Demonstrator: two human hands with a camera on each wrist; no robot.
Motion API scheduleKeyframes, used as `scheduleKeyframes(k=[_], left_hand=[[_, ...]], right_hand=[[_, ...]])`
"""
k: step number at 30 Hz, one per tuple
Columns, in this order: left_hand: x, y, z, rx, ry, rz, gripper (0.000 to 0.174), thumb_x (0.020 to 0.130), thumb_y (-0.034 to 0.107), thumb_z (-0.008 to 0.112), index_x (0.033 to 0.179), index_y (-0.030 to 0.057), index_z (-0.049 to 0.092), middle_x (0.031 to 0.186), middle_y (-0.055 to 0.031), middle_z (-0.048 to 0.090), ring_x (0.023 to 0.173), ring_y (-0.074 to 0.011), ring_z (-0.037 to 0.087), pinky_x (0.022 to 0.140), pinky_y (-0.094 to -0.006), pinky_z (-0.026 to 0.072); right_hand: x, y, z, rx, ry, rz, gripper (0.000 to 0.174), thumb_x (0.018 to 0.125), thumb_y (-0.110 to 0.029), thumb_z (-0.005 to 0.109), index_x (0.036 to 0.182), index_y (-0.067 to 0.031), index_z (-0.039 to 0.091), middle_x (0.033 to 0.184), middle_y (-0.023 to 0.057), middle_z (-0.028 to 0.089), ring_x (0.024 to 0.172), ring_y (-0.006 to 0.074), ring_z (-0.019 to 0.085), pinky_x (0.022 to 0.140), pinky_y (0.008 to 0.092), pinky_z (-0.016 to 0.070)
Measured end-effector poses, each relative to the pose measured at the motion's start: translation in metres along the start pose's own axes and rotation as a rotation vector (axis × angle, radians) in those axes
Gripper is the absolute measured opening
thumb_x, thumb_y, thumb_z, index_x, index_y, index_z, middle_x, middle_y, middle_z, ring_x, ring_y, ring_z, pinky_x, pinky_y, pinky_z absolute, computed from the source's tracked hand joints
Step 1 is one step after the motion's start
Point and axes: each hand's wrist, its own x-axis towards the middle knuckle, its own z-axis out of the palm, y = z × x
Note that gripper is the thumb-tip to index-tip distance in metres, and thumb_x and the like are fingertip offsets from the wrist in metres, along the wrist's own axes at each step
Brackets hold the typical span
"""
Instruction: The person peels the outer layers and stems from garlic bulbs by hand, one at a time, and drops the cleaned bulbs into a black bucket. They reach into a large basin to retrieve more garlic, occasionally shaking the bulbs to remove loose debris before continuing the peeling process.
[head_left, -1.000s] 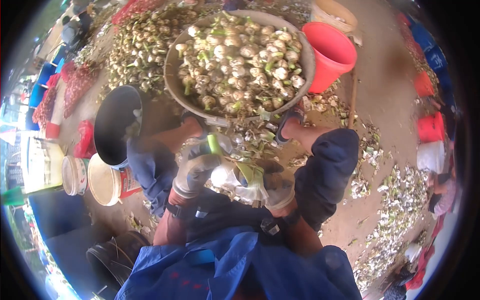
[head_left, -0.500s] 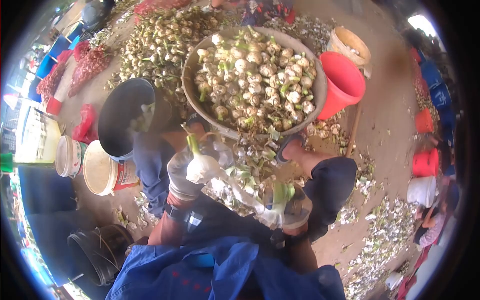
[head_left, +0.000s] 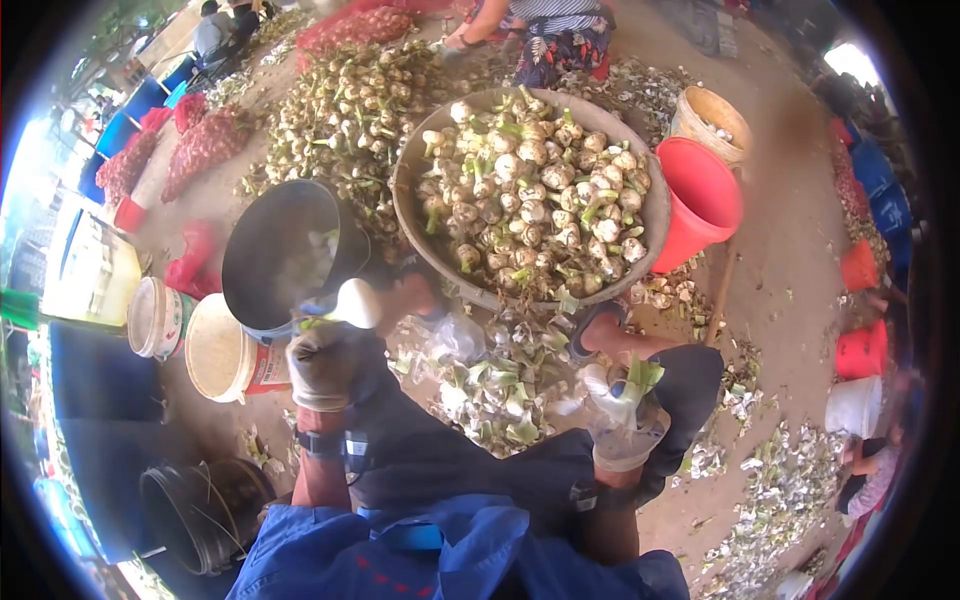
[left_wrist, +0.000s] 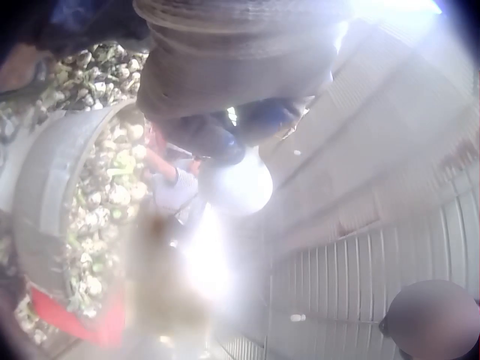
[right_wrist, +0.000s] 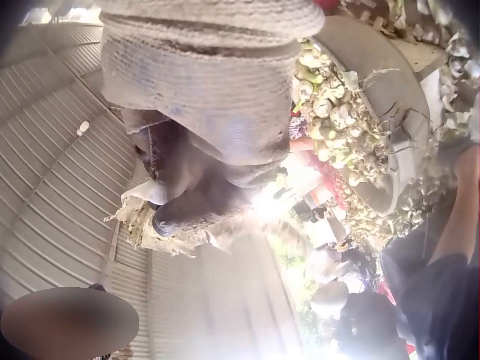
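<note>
Head view puts the left hand (head_left: pixel 322 362) left of the basin (head_left: pixel 402 200) and below its rim, fingers clamped on a peeled garlic bulb (head_left: pixel 356 303). The black bucket (head_left: pixel 258 250) also stands left of the basin. Below the basin, the right hand (head_left: pixel 625 428) pinches a green stalk with skins (head_left: pixel 637 377). The bulb is best brought squarely over the bucket's mouth before any loosening. Only the left wrist view shows fingertips (left_wrist: pixel 225 142) wrapping the bulb. The glare-washed right wrist view seems to show torn skin trailing under the glove.
</note>
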Motion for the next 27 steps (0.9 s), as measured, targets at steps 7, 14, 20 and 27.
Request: scheduleKeyframes(k=[7, 14, 20, 27], left_hand=[[0.067, 0.016, -0.077, 0.513, 0.185, 0.294, 0.019, 0.089, -0.002, 0.063, 0.108, -0.0003, 0.067, 0.110, -0.0112, 0.070, 0.097, -0.0228, 0.066, 0.091, -0.0348, 0.0521], [0.090, 0.051, -0.080, 1.030, 0.168, 0.514, 0.028, 0.084, 0.002, 0.068, 0.111, 0.0001, 0.072, 0.110, -0.0106, 0.072, 0.105, -0.0266, 0.065, 0.099, -0.0354, 0.0493], [0.086, 0.123, 0.084, -0.111, -0.082, -0.192, 0.016, 0.090, 0.006, 0.070, 0.105, -0.0013, 0.072, 0.089, -0.0047, 0.071, 0.074, -0.0123, 0.063, 0.068, -0.0270, 0.0524], [0.201, 0.101, 0.198, 0.295, -0.492, 0.130, 0.032, 0.088, 0.017, 0.073, 0.115, -0.0001, 0.071, 0.095, -0.0081, 0.074, 0.083, -0.0127, 0.069, 0.074, -0.0281, 0.0542]], right_hand=[[0.010, -0.005, -0.008, 0.698, -0.160, 0.280, 0.028, 0.094, -0.005, 0.066, 0.122, 0.0001, 0.065, 0.108, 0.0087, 0.073, 0.090, 0.0170, 0.070, 0.073, 0.0281, 0.0572], [0.017, -0.006, 0.003, 0.750, -0.122, 0.319, 0.025, 0.097, 0.003, 0.061, 0.122, -0.0020, 0.064, 0.099, 0.0006, 0.067, 0.080, 0.0087, 0.062, 0.069, 0.0224, 0.0502], [0.031, -0.011, 0.016, 0.030, -0.305, 0.148, 0.022, 0.088, 0.007, 0.064, 0.109, 0.0033, 0.070, 0.101, 0.0049, 0.075, 0.090, 0.0069, 0.066, 0.079, 0.0245, 0.0532], [0.037, -0.007, 0.032, -0.241, -0.338, 0.169, 0.022, 0.087, -0.003, 0.075, 0.107, 0.0017, 0.072, 0.095, 0.0049, 0.075, 0.085, 0.0100, 0.067, 0.077, 0.0277, 0.0538]])
